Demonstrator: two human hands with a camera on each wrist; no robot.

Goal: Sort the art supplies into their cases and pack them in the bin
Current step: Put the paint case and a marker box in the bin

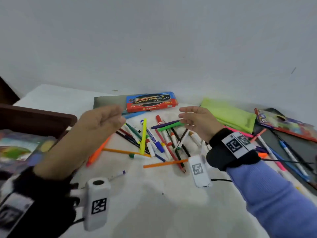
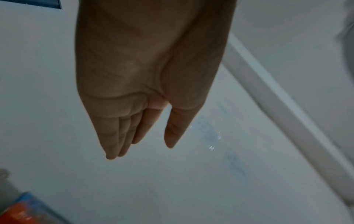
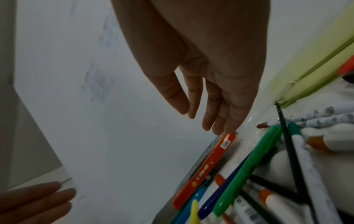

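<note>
you have barely begun: both your left hand (image 1: 101, 121) and right hand (image 1: 197, 121) hover with each grip slack and empty, the loose pens (image 1: 154, 140) unsorted on the bench (image 1: 171, 203) between and below them.

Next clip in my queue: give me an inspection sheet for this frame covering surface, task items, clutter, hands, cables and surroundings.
Surface: white table, bare at the near edge.
Task items: loose pile of pens and markers at centre; red and blue brush box behind it; lime green pouch to the right; more pens on a dark case at far right.
Clutter: printed packet far right; colourful sheet far left.
Hands: left hand and right hand raised above the pile, fingers relaxed, holding nothing.
Cables: thin black cable at the right wrist camera.
Surroundings: plain white wall; dark brown furniture at left.
</note>
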